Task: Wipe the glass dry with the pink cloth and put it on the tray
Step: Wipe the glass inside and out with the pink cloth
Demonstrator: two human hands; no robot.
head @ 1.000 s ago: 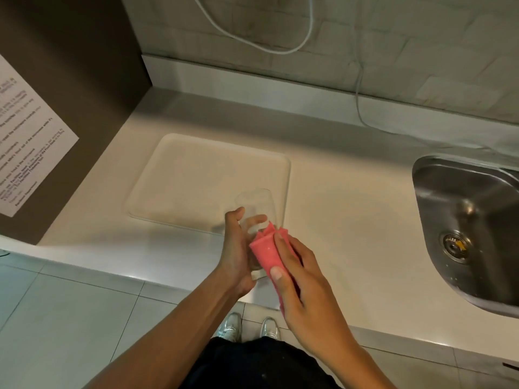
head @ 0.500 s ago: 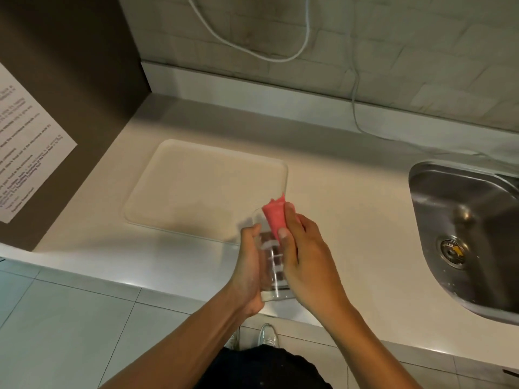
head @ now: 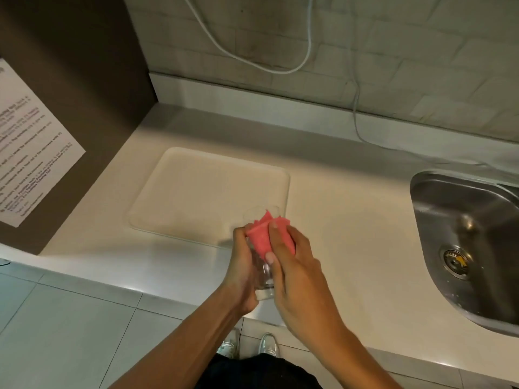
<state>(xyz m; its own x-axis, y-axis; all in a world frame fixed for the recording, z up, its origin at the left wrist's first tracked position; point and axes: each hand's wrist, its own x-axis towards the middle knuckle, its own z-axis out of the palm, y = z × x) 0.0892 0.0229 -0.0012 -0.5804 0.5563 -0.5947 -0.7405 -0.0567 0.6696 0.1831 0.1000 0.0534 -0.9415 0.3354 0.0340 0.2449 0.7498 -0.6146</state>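
In the middle of the frame, a little below centre, the left hand point(head: 243, 265) is wrapped around a clear glass point(head: 264, 279), fingers closed on its side. The glass is tilted, its base toward the bottom of the frame and its rim toward the top, held in the air above the white counter point(head: 351, 220). The right hand point(head: 297, 276) presses a folded pink cloth point(head: 265, 237) against the upper part of the glass, fingers clamped on the cloth; a corner of the cloth pokes up at the rim. Just above and to the left of the hands lies a pale tray point(head: 196, 189), flat on the counter. A steel sink point(head: 471, 242) fills the right edge of the frame. A printed paper sheet point(head: 31, 153) hangs at the left edge, and a white cable point(head: 269, 67) loops across the tiled wall at the top.
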